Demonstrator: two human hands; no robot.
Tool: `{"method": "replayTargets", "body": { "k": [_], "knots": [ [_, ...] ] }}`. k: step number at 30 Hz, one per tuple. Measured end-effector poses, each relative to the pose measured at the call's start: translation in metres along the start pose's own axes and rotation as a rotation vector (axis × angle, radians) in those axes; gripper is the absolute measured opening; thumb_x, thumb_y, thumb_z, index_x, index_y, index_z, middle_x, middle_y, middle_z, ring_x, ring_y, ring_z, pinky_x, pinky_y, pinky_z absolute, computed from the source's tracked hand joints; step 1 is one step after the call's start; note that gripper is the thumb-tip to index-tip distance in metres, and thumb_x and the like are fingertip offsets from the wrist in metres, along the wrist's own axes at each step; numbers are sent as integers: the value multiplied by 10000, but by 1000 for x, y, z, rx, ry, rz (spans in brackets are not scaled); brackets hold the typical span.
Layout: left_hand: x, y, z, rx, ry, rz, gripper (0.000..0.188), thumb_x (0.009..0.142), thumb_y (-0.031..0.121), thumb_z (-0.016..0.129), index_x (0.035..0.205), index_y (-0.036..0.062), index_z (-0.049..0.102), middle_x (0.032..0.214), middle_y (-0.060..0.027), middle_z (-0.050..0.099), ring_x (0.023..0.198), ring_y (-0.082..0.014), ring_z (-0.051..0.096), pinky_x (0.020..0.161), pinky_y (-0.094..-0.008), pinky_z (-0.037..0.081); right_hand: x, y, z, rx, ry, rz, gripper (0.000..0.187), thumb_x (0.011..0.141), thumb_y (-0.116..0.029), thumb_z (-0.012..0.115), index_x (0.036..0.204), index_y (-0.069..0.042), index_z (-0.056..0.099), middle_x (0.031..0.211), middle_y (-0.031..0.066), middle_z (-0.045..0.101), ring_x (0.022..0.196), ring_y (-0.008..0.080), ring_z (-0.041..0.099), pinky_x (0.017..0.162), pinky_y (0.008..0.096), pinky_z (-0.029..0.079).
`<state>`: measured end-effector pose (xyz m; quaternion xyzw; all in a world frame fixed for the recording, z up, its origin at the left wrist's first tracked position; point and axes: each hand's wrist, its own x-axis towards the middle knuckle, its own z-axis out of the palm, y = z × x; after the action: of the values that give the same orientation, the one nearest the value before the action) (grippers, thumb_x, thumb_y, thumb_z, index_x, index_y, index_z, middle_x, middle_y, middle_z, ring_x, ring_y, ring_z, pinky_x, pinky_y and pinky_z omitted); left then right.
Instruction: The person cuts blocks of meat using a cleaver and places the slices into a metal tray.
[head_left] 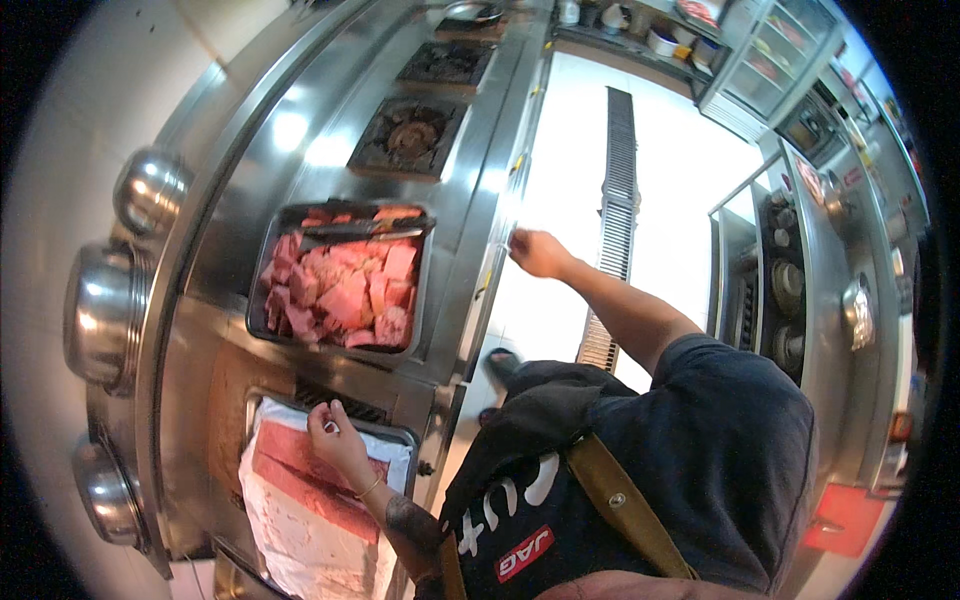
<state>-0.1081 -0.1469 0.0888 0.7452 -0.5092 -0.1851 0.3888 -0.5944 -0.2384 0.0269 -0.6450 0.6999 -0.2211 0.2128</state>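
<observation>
My left hand (337, 437) is closed, its fingertips pinched around a small white bit I cannot make out. It hovers over a slab of red meat (290, 455) that lies on white paper or cloth (398, 470) in a metal tray (408, 436). Beyond this, a dark rectangular pan (255, 310) holds several pink meat chunks (345, 295). Across the pan's far end lies a long utensil (365, 231) with a dark part and a shiny metal part. My right hand (538, 253) is closed in a loose fist past the counter edge; its inside is hidden.
Burners (410, 138) are set into the steel counter (480, 150) past the pan. Metal bowls (105, 315) stand or hang along the wall side. A floor grate (620, 180) runs along the pale floor. Opposite are steel shelves (785, 265) with stacked dishes and a glass-door fridge (770, 65).
</observation>
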Motion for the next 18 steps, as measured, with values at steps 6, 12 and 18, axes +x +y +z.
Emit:
{"method": "replayTargets", "body": {
  "k": [6,12,18],
  "knots": [
    [-2,73,69,-124,-131,245,254,975,234,699,955,-15,655,808,-71,640,701,-167,563,655,-330,481,-160,247,15,-445,-423,504,318,824,-254,594,958,-14,756,1001,226,738,959,405,706,857,477,561],
    [-63,109,195,74,-386,277,304,949,263,712,853,-15,637,701,-92,583,649,-196,527,626,-378,456,-264,419,-32,-268,-281,776,356,793,-252,595,954,15,766,1045,266,723,996,412,702,907,456,557],
    [-146,22,326,443,-700,83,305,902,273,727,857,-26,689,810,-200,695,738,-308,660,705,-431,526,-237,513,-114,-38,-119,851,352,795,-258,602,959,11,758,1045,263,728,1004,404,703,912,463,556]
  ]
}}
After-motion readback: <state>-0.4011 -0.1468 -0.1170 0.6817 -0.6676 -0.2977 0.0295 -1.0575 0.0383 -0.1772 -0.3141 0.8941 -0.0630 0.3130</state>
